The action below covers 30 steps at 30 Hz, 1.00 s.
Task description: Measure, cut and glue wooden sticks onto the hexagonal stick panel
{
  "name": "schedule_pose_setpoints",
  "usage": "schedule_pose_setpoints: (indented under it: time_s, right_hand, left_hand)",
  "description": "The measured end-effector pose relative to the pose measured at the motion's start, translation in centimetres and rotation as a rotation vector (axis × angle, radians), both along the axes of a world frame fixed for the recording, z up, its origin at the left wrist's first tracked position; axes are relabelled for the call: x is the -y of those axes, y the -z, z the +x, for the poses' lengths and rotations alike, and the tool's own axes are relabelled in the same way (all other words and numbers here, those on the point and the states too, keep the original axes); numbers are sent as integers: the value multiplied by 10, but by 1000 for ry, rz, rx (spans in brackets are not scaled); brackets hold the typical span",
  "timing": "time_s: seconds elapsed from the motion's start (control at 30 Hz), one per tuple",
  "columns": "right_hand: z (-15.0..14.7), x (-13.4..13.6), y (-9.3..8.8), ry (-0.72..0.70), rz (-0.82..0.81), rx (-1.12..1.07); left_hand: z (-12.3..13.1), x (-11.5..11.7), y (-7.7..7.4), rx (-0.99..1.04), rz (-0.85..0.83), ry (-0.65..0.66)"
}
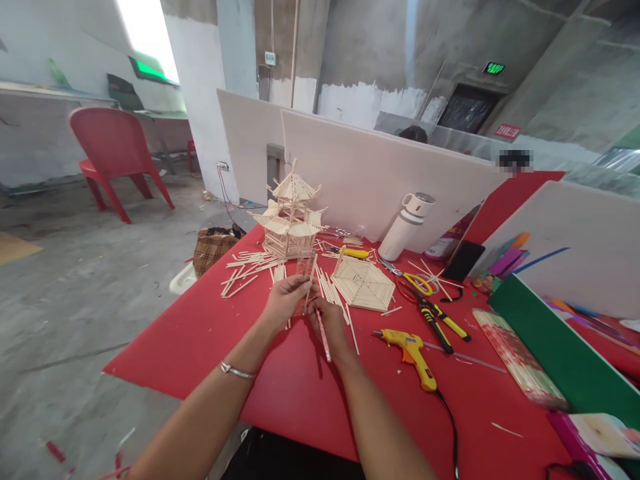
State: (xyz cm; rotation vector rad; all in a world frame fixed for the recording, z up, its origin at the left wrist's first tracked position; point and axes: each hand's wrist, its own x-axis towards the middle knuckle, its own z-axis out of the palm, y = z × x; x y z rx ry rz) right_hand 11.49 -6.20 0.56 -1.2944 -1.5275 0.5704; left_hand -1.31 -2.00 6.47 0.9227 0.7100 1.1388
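1. Head view: pinching clear ruler and wooden stick in left hand, likely for alignment; gripping pink pencil in right hand, likely for marking.
2. Bounded by stick pagoda at 12 o'clock, glue gun at 4.
3. Roomiest at 6 and 8, out to desk edges.

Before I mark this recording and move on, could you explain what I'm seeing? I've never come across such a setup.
There's no machine: these are one person's bare hands, seen by a single head-worn camera looking forward and down. The left hand holds a clear ruler, seemingly with a thin stick; the right hand holds a pink pencil or pen. On the red table are loose sticks, a pagoda-like stick model, a flat six-sided stick panel, a yellow glue gun and a white bottle.
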Motion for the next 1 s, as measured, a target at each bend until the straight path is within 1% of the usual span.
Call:
schedule_pose_setpoints:
  time_s: [0.17,0.3,0.4,0.53,0.73,1.0]
  right_hand:
    - [1,-1,6,12,-59,-38]
    - [1,2,2,-2,-116,-102]
    - [1,3,-1,-3,-92,-65]
    - [2,1,1,7,-60,-16]
    - [1,0,3,18,-117,-46]
    - [2,0,5,12,-31,29]
  left_hand:
    - [0,0,0,-9,-3,7]
    - [0,0,0,-8,10,4]
    - [0,1,-1,-5,-3,7]
    - [-1,2,0,-8,-32,11]
    - [0,0,3,2,-26,11]
    - [1,1,2,8,-25,11]
